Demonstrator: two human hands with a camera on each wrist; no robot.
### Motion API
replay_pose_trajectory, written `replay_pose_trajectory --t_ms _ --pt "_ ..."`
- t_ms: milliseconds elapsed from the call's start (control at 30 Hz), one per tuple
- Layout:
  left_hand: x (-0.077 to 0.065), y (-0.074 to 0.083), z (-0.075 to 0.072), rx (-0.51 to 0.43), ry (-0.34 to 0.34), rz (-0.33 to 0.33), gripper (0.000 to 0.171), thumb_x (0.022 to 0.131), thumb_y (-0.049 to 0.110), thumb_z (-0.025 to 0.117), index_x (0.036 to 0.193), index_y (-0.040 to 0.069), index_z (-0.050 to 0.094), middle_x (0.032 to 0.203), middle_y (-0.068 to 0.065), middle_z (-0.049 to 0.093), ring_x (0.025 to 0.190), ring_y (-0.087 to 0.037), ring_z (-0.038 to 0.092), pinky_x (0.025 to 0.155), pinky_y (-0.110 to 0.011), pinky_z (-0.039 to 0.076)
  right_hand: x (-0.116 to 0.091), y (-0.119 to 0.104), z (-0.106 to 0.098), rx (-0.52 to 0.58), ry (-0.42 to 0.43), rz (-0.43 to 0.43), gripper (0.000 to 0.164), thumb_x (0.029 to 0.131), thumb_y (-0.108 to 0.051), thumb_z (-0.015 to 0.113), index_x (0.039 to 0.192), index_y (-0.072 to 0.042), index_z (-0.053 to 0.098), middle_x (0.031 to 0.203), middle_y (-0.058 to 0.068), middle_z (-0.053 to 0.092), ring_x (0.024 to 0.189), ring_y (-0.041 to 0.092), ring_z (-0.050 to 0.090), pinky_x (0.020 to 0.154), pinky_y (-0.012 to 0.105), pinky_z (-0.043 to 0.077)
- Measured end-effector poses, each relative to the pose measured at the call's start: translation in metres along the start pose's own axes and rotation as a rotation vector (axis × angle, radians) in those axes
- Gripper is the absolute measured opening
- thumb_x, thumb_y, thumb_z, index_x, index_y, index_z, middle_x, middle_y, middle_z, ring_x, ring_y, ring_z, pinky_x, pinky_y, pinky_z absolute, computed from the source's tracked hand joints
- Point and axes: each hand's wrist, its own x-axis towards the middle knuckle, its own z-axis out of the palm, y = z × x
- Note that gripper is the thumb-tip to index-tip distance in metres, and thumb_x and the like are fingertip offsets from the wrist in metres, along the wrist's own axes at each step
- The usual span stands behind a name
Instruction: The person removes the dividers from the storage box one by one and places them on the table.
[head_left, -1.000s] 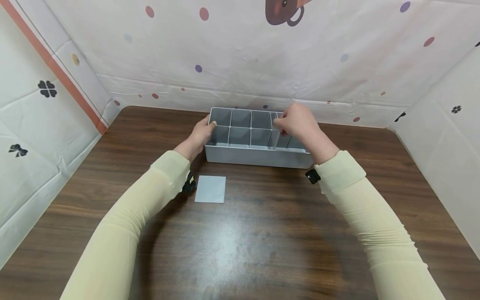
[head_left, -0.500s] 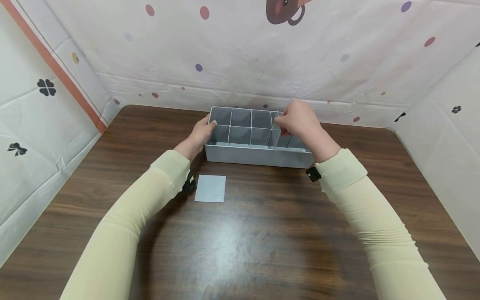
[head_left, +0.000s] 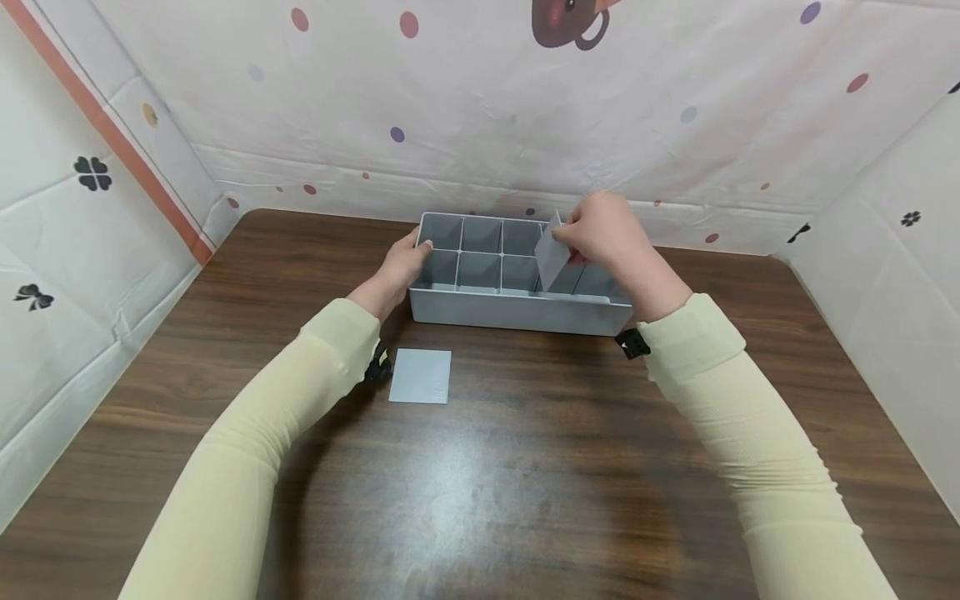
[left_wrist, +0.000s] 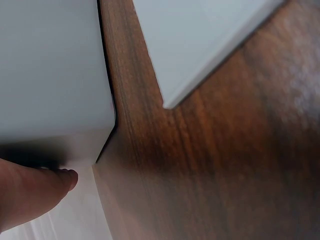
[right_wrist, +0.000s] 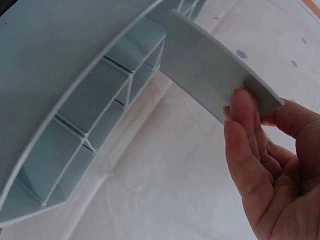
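Note:
A long grey box (head_left: 517,312) with several compartments stands at the back of the table. At its left end my left hand (head_left: 401,265) grips the wall, thumb over the rim; in the left wrist view a finger (left_wrist: 35,187) lies against the box's end. Over the box's right half, my right hand (head_left: 603,229) pinches a thin grey divider panel (head_left: 551,254) between thumb and fingers. The right wrist view shows this divider (right_wrist: 205,62) tilted and apart from the partitions (right_wrist: 82,137) inside the box.
Another flat square grey panel (head_left: 420,377) lies on the dark wood table (head_left: 525,467), in front of the box's left part. Patterned white sheeting (head_left: 465,100) hangs close behind the box and along both sides.
My right hand has risen slightly, lifting the divider panel up from among the compartments and turning it at a slant. My left hand has kept its hold on the box.

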Motion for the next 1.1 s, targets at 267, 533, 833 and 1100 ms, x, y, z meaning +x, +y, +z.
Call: replay_pose_trajectory --t_ms 267,533,833,1100 --pt "0.0 0.0 -0.001 0.002 0.003 0.001 0.057 0.112 0.021 0.034 0.166 0.017 0.016 0.174 -0.007 0.018 0.16 -0.026 0.021 0.131 -0.045 0.023 -0.008 -0.006 -0.001 -0.007 0.071 -0.048 0.044 0.089 -0.011 0.049 0.045 -0.016 0.046 0.044 -0.005 0.057 0.05 0.011 0.06 0.051 0.026 0.034" --pt "0.001 -0.001 -0.001 0.003 -0.004 -0.002 0.057 0.112 0.022 0.033 0.166 0.017 0.014 0.174 -0.007 0.016 0.161 -0.026 0.019 0.131 -0.045 0.021 -0.024 -0.015 0.0 -0.029 0.124 -0.128 0.038 0.1 -0.014 0.054 0.067 -0.003 0.071 0.067 0.014 0.072 0.063 0.023 0.067 0.055 0.027 0.039" --pt "0.0 -0.001 0.0 0.0 -0.002 -0.006 0.057 0.113 0.023 0.033 0.166 0.019 0.015 0.174 -0.007 0.019 0.16 -0.026 0.022 0.13 -0.045 0.023 -0.045 -0.027 0.011 -0.097 0.184 -0.239 0.023 0.101 -0.013 0.064 0.092 0.003 0.078 0.091 0.02 0.076 0.076 0.028 0.061 0.067 0.032 0.045" --pt "0.0 -0.001 0.001 -0.011 -0.005 -0.004 0.057 0.113 0.023 0.033 0.166 0.019 0.014 0.174 -0.007 0.019 0.158 -0.026 0.026 0.129 -0.045 0.026 -0.051 -0.029 0.036 -0.147 0.11 -0.319 0.019 0.1 -0.009 0.064 0.106 0.004 0.077 0.102 0.02 0.078 0.088 0.033 0.071 0.081 0.045 0.058"
